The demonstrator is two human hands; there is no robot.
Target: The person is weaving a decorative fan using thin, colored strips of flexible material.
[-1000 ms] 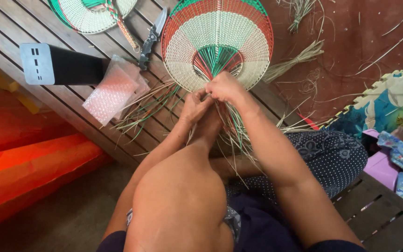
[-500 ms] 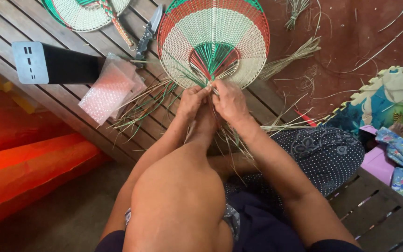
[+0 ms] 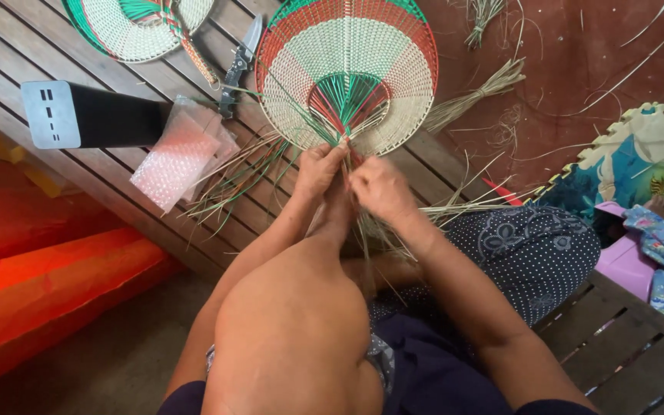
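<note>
A round woven fan (image 3: 347,46) in cream, red and green lies flat on the slatted wooden platform (image 3: 32,46). Its loose green, red and straw strands (image 3: 240,173) fan out from the base towards me. My left hand (image 3: 318,170) pinches the strands at the fan's base. My right hand (image 3: 378,190) sits just beside it, closed on a bundle of strands running down past my raised knee (image 3: 293,323). My foot between the hands is partly hidden.
A second woven fan (image 3: 128,23) with a braided handle lies at the top left. A folding knife (image 3: 238,63), a black box (image 3: 94,115) and a bubble-wrap bag (image 3: 178,154) lie near it. Orange fabric (image 3: 48,269) is left; straw bundles (image 3: 478,100) and a patterned mat (image 3: 639,165) lie right.
My right hand has slid down from the fan's base towards me, pulling strands with it. My left hand has moved up to the base. The view has shifted slightly.
</note>
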